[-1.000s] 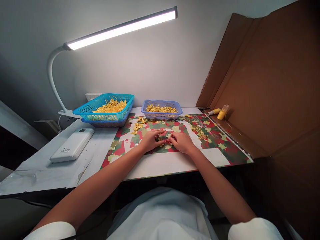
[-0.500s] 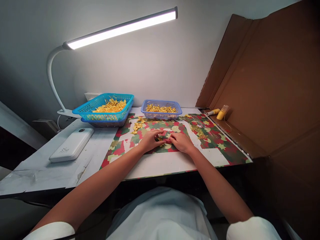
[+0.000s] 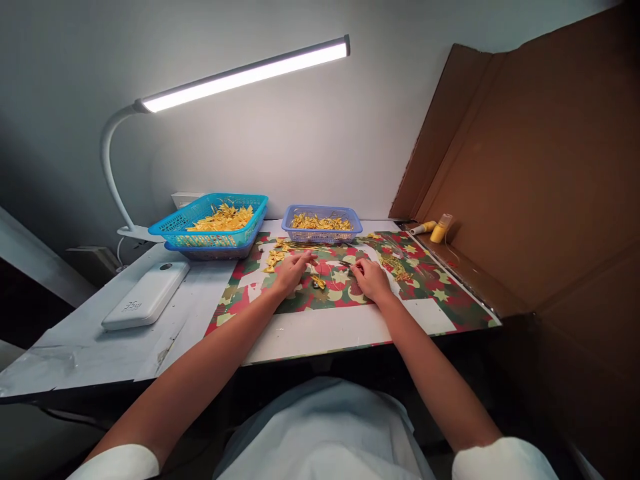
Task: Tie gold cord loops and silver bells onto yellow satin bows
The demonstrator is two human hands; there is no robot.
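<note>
My left hand (image 3: 294,273) is closed, its fingertips together at what looks like a thin gold cord. That cord runs down to a small yellow ribbon bow (image 3: 319,283), just right of my left hand over the patterned mat (image 3: 340,297). My right hand (image 3: 371,279) is closed around a slim dark tool (image 3: 345,263), whose tip points left towards the bow; its exact kind is too small to tell. Several more yellow bows (image 3: 273,259) with cords lie on the mat beyond my left hand. Loose gold cords (image 3: 397,269) lie right of my right hand.
A turquoise basket (image 3: 205,237) heaped with yellow bows stands at the back left, stacked on another basket. A lilac basket (image 3: 323,235) holds more bows. Also around are a white power bank (image 3: 145,297), a lamp (image 3: 250,73), yellow-filled bottles (image 3: 441,229) and a cardboard wall (image 3: 540,167).
My hands have moved apart from close together. A red item between the fingers is no longer seen there. The bow now shows between my hands, and a dark tool appears in my right hand.
</note>
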